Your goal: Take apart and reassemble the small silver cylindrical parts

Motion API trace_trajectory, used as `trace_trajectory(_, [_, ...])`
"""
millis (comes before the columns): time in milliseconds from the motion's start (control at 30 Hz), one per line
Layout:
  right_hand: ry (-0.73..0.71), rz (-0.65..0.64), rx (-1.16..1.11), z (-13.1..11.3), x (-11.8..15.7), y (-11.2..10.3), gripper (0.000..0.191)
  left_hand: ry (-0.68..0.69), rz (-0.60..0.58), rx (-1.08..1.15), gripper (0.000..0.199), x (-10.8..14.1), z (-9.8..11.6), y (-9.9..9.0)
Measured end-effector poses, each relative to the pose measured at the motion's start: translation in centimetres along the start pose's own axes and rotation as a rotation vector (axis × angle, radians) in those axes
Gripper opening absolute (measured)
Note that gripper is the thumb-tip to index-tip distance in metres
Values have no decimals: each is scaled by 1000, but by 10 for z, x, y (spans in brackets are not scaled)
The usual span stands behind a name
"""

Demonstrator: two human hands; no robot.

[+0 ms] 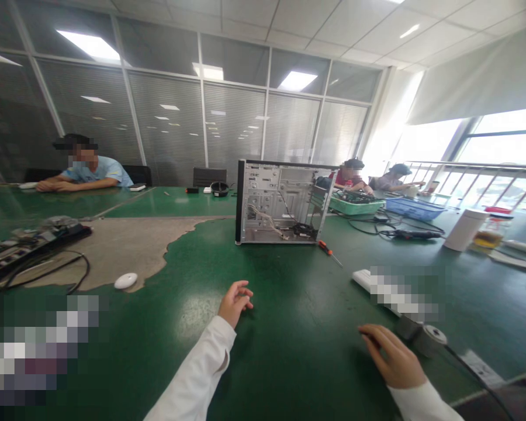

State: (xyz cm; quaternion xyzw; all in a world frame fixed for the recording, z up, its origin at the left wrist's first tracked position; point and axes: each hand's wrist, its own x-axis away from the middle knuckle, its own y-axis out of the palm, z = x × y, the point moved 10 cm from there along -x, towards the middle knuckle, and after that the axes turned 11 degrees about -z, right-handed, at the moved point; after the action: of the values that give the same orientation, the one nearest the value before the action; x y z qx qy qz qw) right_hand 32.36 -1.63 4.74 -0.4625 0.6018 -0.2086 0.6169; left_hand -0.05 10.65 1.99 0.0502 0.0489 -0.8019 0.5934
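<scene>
My left hand [235,303] hovers over the green table, empty, its fingers loosely curled and apart. On the right, my right hand [394,356] is held over the tabletop with nothing in it, thumb and fingers stretched forward. It is nearest to a white power strip [383,292] with a plug [433,336] at its near end. Beyond both hands stands an open computer case [284,202], upright, its side off, with loose cables and a black fan [304,229] inside. A screwdriver [328,250] with an orange and black handle lies by the case's right front corner.
On the left are a strip of electronic parts [30,242], black cables and a white round case [125,281]. At right stand a green basket [357,206], a blue basket [414,209], a white cylinder [465,229] and a jar [493,228]. Several people sit around the table.
</scene>
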Motion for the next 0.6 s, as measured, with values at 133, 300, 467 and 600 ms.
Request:
trace_trajectory(133, [251, 115, 242, 72, 25, -46, 33, -2, -3, -12, 32, 0, 0, 0])
trace_trajectory(300, [351, 126, 324, 104, 32, -78, 29, 2, -4, -20, 32, 1, 3, 2])
trace_trajectory(467, [439, 42, 293, 119, 29, -69, 28, -2, -9, -36, 33, 0, 0, 0])
trace_trajectory(600, [469, 31, 294, 126, 30, -65, 31, -3, -9, -40, 33, 0, -2, -1])
